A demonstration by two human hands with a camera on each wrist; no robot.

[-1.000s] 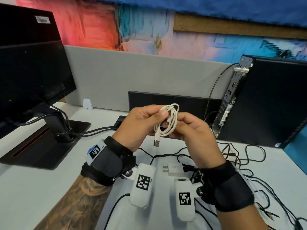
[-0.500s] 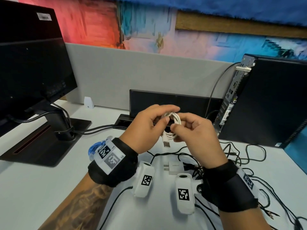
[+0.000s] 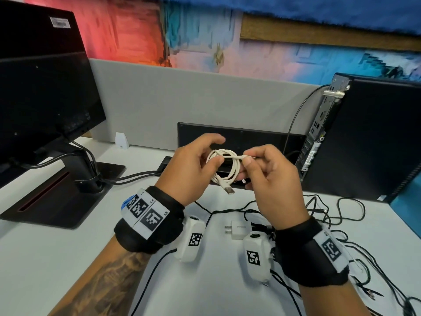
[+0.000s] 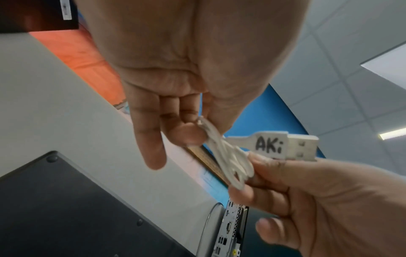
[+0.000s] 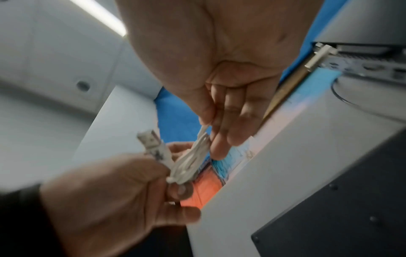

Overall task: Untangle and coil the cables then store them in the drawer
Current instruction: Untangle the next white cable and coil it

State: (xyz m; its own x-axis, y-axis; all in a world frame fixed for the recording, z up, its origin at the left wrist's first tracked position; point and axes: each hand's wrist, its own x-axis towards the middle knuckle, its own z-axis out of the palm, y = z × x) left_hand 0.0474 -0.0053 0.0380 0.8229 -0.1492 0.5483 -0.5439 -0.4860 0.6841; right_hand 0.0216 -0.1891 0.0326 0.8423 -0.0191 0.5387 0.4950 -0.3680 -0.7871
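A thin white USB cable wound into a small coil (image 3: 224,166) is held up in the air between the two hands, above the white desk surface (image 3: 45,258). The coil's left side is pinched by the thumb and curled fingers of the left hand (image 3: 193,169), while the free end strand is gripped between the thumb and forefinger of the right hand (image 3: 271,179) and drawn across the top of the loops. The two hands are kept close together, joined only by the cable. The flat silver USB plug (image 3: 229,190) is seen hanging from the bottom of the coil, just below and between the hands; in the left wrist view the plug (image 4: 285,147) is shown with the handwritten letters "AKi" on its white housing.

Below the right hand, a small white wall charger with two metal prongs (image 3: 238,229) is laid on the desk, and a loose tangle of thin black cables (image 3: 330,213) is spread under and to the right of the right wrist. A black desktop computer tower (image 3: 369,137) is stood beyond the right hand, and a black monitor on a flat black stand (image 3: 43,96) is placed beyond and to the left of the left hand. Whether a drawer is in view cannot be told.
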